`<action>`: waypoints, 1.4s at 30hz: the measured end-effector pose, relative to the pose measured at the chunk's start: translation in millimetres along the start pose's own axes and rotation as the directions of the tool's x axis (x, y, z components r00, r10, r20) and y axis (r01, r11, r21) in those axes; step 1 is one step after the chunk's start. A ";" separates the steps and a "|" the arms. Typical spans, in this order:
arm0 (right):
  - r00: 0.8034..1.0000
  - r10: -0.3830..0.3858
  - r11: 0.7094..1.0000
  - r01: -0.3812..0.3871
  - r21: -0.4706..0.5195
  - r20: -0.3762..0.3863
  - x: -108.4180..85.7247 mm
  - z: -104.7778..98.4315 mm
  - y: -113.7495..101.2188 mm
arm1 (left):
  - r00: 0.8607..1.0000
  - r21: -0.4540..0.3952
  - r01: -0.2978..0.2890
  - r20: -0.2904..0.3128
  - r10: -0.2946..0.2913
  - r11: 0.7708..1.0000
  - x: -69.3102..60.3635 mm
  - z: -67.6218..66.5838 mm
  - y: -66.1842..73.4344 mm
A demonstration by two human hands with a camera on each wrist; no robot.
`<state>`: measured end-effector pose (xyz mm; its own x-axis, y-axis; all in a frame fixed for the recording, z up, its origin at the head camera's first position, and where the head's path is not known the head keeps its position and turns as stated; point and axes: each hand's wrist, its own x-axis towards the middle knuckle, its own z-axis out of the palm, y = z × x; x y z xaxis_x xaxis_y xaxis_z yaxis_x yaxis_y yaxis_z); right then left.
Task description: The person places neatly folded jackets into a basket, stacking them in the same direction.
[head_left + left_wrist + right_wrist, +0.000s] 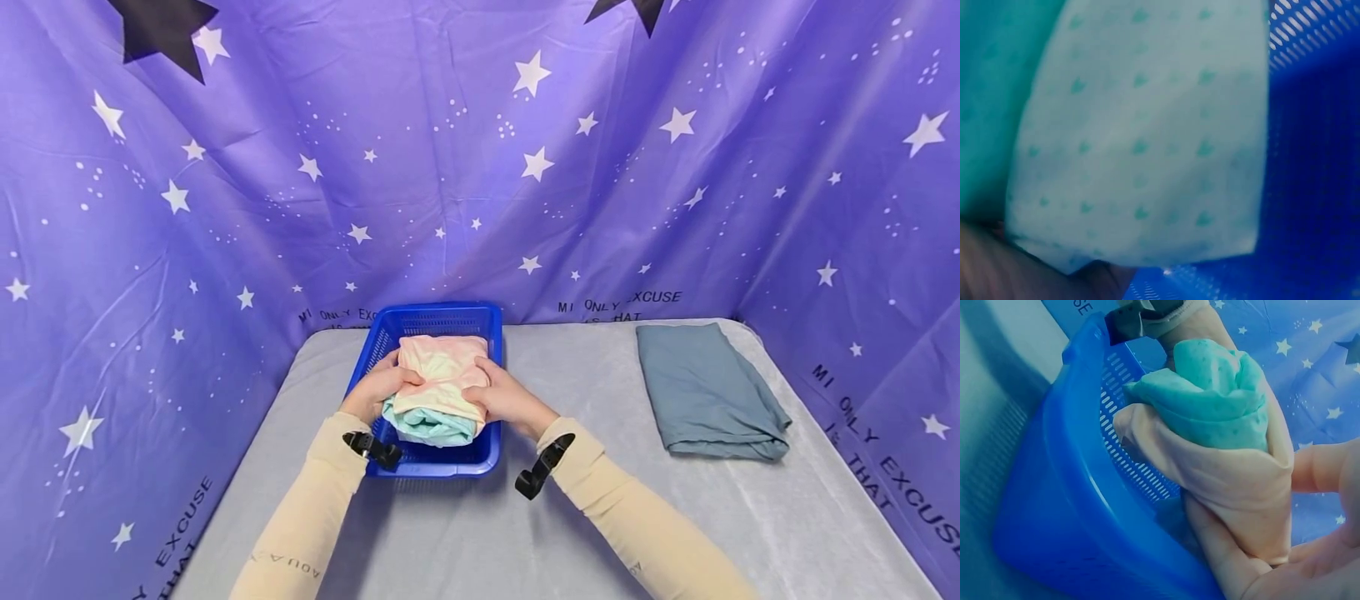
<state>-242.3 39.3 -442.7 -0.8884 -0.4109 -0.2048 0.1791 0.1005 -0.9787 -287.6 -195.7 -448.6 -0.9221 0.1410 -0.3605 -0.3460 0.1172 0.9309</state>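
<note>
Both hands hold a folded garment (442, 371), pink and pale yellow outside, above the inside of a blue plastic basket (442, 469). Mint-green cloth (427, 425) with a small heart-like print, plain in the left wrist view (1141, 144), bulges from its near end. My left hand (381, 387) grips the left side, thumb on top. On the right side my right hand (513, 400) does the same; the right wrist view shows its thumb and fingers (1216, 550) on opposite faces of the bundle. Fingertips beneath the cloth are hidden in the head view.
A folded grey-blue cloth (708, 392) lies at the right of the grey-covered table (577, 517). Purple star-printed curtains (450, 167) enclose the back and sides. Something grey-blue (1175, 519) shows inside the basket, too unclear to identify.
</note>
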 end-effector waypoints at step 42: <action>0.879 -0.324 0.340 0.454 -0.823 0.351 -55.3 28.1 4.0 | 0.988 0.589 0.042 0.094 -0.121 0.807 -10.2 0.4 8.3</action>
<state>-180.6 36.9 -435.8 -0.6904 -0.7113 0.1317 -0.6906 0.5938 -0.4129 -281.0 -195.8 -437.2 -0.8531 0.2180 -0.4741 -0.2158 0.6798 0.7009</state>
